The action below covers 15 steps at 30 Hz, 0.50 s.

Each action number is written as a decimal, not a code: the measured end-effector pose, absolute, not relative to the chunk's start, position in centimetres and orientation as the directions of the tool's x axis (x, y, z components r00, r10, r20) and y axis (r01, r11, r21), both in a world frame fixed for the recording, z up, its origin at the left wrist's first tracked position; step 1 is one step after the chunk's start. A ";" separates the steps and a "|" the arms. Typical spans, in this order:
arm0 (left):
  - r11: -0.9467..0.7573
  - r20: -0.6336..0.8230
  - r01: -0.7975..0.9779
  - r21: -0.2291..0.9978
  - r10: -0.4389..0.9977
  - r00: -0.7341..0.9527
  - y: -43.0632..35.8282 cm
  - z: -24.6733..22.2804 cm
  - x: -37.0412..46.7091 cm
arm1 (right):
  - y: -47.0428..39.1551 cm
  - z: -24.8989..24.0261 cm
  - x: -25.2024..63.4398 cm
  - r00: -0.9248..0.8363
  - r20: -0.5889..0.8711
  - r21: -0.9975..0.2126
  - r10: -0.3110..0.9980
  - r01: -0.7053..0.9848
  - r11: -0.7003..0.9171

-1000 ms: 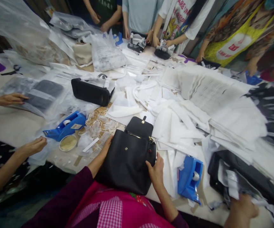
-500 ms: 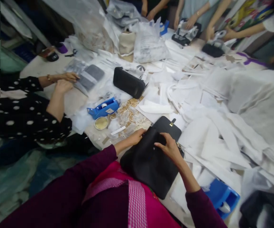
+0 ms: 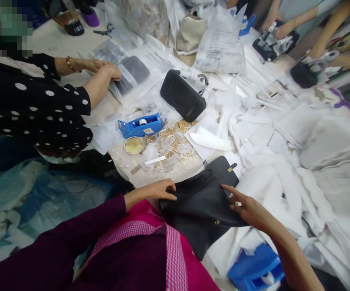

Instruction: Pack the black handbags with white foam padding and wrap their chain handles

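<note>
A black leather bag (image 3: 196, 202) lies at the table's near edge against my apron, its surface creased. At its far side a black flap (image 3: 222, 171) with a small gold clasp points away from me. My left hand (image 3: 162, 190) is at the bag's upper left edge, thumb and fingers apart. On the right side of the bag, my right hand (image 3: 242, 204) has its fingers spread, the index finger reaching over the leather near the flap. A small metal stud shows low on the bag.
Beyond the bag are a blue tape dispenser (image 3: 141, 125), a round yellow tin (image 3: 133, 145) and a black case (image 3: 183, 95). White wrapping (image 3: 268, 173) covers the right. Another blue dispenser (image 3: 255, 266) is near my right forearm. Co-workers' hands work at left and far right.
The view has shifted. My left hand has drawn back to the bag's left edge, and my right hand has moved right. The bag's leather now spreads wider to the right.
</note>
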<state>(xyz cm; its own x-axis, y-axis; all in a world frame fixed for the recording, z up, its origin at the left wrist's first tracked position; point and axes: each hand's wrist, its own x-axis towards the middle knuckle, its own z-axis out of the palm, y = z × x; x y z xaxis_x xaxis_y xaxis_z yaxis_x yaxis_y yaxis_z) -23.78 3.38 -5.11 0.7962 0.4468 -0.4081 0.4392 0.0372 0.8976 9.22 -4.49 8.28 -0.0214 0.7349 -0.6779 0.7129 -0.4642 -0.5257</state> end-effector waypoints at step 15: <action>-0.023 -0.361 0.429 0.903 0.500 0.787 0.7 -5.3 -25.0 | 4.5 4.2 3.2 -0.055 -0.708 -0.387 0.704 0.864 -0.321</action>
